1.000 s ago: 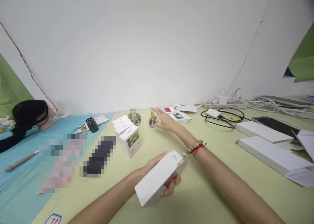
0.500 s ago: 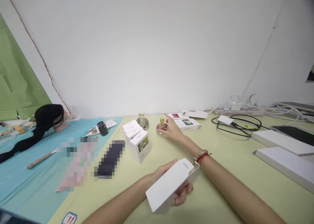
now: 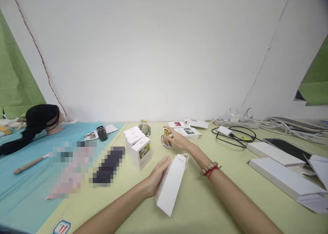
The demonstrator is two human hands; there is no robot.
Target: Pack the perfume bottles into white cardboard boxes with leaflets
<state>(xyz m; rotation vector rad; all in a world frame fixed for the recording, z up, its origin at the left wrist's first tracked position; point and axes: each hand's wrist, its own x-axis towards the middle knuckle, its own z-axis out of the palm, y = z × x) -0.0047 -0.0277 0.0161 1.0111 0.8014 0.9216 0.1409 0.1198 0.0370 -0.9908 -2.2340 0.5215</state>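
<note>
1. Grasping is the step in hand, by my reading; the right hand [image 3: 179, 141] reaches to the far middle of the pale yellow-green table [image 3: 220, 200]; its fingers curl around a small round glass bottle with a gold cap [image 3: 166, 140], which seems to stand on the table.
2. The left hand [image 3: 159, 175] grips a long white cardboard box [image 3: 171, 186] nearer the body; the box's far end flap [image 3: 185, 156] hangs open, close to the right wrist.
3. Just left of the bottle stands a cluster of white cartons with flower pictures [image 3: 139, 152]; a second glass bottle [image 3: 144, 127] sits farther off; flat printed cartons [image 3: 189, 132] lie to the right.
4. Any lift calls for a firm pinch on smooth round glass, clear of the cartons; the box wants steady holding, open end free.
</note>
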